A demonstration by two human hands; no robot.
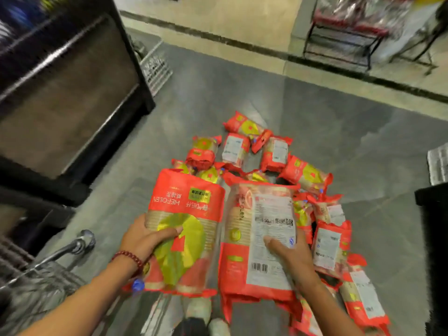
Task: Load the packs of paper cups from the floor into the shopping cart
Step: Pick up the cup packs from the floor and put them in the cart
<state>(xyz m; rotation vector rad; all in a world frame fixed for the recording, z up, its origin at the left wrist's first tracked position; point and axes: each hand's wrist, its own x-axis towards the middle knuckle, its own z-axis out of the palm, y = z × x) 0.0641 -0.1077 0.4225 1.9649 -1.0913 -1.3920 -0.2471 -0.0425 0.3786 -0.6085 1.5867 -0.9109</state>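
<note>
My left hand (148,236) grips a red and yellow pack of paper cups (191,214), lifted above the floor with its front side up. Beside it, my right hand (288,253) grips a second pack (257,226), its white label and barcode facing me. Several more red packs (274,154) lie in a heap on the grey floor ahead and to the right of my hands. A metal shopping cart (43,270) shows at the lower left, just beside my left forearm, with only its rim and wire side in view.
Dark shelving (68,93) rises along the left. A grey plastic crate (156,66) stands on the floor behind it. A black rack with wrapped goods (351,27) is at the far right back. A dark unit (434,238) borders the right edge.
</note>
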